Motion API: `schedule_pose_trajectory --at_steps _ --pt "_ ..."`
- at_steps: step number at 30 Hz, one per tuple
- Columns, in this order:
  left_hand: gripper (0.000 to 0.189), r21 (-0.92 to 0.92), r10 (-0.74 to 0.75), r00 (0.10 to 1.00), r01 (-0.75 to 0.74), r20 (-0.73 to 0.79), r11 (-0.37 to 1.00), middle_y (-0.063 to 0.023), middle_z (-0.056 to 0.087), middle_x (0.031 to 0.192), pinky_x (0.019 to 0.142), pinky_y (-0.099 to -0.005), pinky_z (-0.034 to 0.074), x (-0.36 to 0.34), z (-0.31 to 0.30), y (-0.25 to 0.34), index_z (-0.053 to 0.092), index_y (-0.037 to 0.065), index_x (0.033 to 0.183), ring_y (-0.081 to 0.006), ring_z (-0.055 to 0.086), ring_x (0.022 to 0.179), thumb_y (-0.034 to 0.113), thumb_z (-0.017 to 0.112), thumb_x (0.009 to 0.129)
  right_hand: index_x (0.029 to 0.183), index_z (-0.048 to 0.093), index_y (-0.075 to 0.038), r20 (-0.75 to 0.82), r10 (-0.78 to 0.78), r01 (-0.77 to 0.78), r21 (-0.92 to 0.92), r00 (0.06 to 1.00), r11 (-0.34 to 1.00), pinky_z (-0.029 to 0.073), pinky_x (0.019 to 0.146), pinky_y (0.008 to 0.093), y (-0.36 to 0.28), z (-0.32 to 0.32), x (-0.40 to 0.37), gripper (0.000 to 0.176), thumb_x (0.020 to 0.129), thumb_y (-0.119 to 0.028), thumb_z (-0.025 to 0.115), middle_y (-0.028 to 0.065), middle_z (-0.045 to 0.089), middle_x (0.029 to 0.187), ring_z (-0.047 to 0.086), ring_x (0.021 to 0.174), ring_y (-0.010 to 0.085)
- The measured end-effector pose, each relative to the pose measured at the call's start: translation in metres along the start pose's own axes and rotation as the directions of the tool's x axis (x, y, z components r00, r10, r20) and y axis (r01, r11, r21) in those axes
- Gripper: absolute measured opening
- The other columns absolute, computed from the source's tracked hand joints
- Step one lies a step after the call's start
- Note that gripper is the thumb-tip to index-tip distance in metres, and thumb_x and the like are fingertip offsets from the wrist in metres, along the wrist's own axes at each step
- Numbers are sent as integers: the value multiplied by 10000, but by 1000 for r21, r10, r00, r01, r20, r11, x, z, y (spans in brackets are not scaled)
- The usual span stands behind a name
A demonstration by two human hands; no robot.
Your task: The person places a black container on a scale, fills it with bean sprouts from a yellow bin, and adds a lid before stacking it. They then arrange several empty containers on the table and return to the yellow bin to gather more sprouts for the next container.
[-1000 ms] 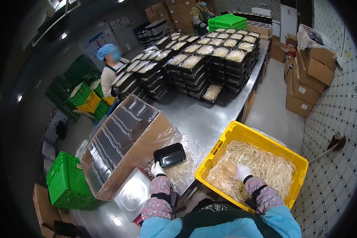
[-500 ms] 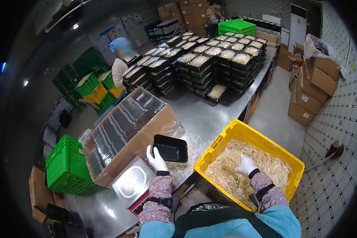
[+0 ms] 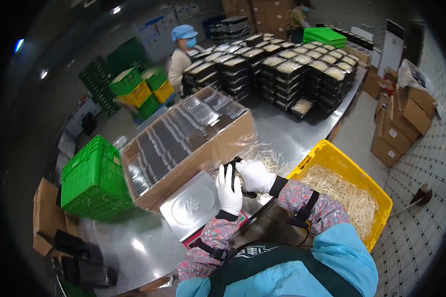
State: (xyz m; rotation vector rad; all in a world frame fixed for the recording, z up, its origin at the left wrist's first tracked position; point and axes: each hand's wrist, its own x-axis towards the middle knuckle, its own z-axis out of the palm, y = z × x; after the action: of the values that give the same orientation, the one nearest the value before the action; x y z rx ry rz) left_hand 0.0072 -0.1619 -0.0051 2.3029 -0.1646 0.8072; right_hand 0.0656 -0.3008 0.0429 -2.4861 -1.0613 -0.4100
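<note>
Both my white-gloved hands meet over the steel table, just above a metal scale. My left hand grips a black plastic tray that is turned nearly edge-on to me. My right hand closes on the same tray from the right side. Most of the tray is hidden between the gloves, so I cannot tell what is in it. A yellow crate holding pale bean sprouts stands to my right, under my right forearm. Loose sprouts lie on the table behind my hands.
A cardboard box of plastic-wrapped black trays lies left of my hands. A green crate stands further left. Stacks of filled trays cover the far table. A co-worker stands there, another person behind. Cardboard boxes line the right wall.
My right hand left the sprouts in the yellow crate and came across to the tray. My left hand tipped the tray onto its edge. My view swung left.
</note>
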Motion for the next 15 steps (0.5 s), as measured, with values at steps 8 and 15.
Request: schedule_pose_trajectory --at_steps 8,15 --pt "509 -661 -612 779 533 139 528 -141 447 1436 1104 -345 327 -72 -94 -140 343 -11 1464 -240 432 1304 229 459 1030 1262 539 7 276 -340 323 106 899 940 517 776 417 -107 120 91 630 664 -129 685 150 627 974 624 925 317" --pt "650 381 -120 965 24 233 924 -219 374 1489 1109 -453 325 -53 -131 -164 316 4 1474 -399 380 1353 297 532 935 1235 552 -13 366 -331 324 81 870 943 482 793 433 -122 175 97 641 663 -243 726 146 602 949 592 918 319"
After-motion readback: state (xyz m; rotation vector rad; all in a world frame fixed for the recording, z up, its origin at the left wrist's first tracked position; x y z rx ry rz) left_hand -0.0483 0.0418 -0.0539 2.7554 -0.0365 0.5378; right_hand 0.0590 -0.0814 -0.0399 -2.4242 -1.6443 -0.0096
